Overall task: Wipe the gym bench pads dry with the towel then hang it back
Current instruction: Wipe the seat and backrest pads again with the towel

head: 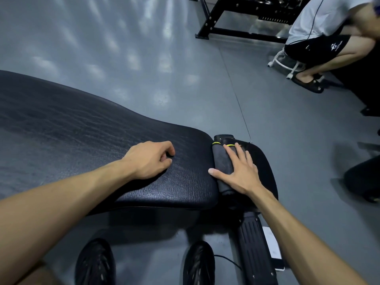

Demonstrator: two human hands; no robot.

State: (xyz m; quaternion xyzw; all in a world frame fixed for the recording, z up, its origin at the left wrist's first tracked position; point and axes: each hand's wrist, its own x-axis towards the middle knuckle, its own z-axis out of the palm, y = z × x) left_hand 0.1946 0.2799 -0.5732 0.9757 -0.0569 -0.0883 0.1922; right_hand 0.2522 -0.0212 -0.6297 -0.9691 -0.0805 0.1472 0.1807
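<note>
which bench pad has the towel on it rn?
The small pad on the right, under the right hand pressing the dark towel. The long pad holds only the left hand.

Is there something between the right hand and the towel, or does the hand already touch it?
Nothing visible stands between them. The right hand lies flat with straight fingers directly on the dark folded towel, which sits on the small seat pad beside the long back pad. The left hand rests on the long pad, away from the towel.
</note>
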